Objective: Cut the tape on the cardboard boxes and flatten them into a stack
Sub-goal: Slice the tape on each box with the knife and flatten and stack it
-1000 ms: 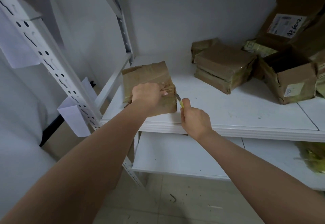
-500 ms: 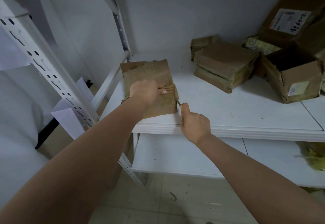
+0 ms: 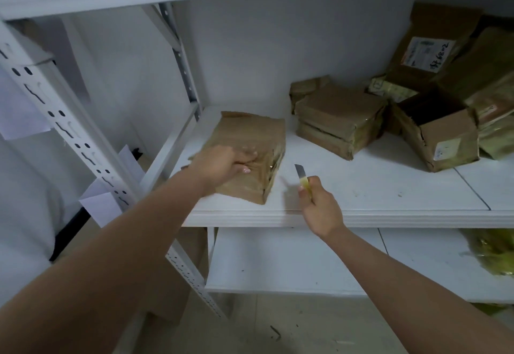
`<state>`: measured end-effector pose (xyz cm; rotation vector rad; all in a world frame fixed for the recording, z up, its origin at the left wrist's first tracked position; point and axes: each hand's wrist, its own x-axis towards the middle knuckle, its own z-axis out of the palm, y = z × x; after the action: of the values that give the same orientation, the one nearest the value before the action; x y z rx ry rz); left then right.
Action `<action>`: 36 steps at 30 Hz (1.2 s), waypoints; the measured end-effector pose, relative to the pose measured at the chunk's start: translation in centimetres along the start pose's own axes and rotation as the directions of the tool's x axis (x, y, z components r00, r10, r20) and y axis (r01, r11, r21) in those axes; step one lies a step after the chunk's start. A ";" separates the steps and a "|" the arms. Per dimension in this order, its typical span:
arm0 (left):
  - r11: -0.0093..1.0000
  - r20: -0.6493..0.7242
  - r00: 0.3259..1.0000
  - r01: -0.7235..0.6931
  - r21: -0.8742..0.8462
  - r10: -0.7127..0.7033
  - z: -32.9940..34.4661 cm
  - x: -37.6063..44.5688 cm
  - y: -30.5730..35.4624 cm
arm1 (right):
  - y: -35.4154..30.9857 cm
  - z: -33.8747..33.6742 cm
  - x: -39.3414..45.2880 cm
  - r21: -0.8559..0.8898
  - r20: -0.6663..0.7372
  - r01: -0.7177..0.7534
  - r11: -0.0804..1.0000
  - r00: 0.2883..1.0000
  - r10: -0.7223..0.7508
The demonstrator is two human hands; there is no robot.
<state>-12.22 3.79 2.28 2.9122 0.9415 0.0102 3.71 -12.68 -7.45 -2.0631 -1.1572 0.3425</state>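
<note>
Shelving of white metal with white boards (image 3: 375,203) fills the view. On the right of its middle board, a pile of brown cardboard boxes (image 3: 439,136) is stacked, with a lower stack of flattened brown cardboard (image 3: 338,120) just beside it. Near the board's left front edge lies a flat, tape-covered brown cardboard box (image 3: 250,142), pressed down by the left hand (image 3: 222,163) with fingers laid nearly straight. Just right of it, apart, a yellow-handled utility knife (image 3: 302,177) is gripped in the curled fingers of the right hand (image 3: 319,206), blade pointing up.
</note>
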 end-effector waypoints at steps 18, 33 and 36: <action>0.964 -0.202 0.945 0.265 0.010 -0.257 0.9 2.4 1.8 | 2.3 -2.8 3.7 -0.101 -0.098 -0.072 0.992 0.993 0.062; 0.971 -0.263 0.940 0.183 -0.154 -0.219 2.4 1.9 0.6 | 0.3 0.0 5.2 -0.174 -0.017 0.186 0.967 0.981 -0.192; 0.968 -0.271 0.934 0.198 -0.156 -0.235 2.6 2.0 0.5 | 0.2 0.4 5.4 -0.200 -0.009 0.188 0.962 0.981 -0.194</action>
<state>-10.24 4.37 -0.27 2.7189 1.2509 0.4740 6.63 -8.14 -7.23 -2.0945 -1.4088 0.1071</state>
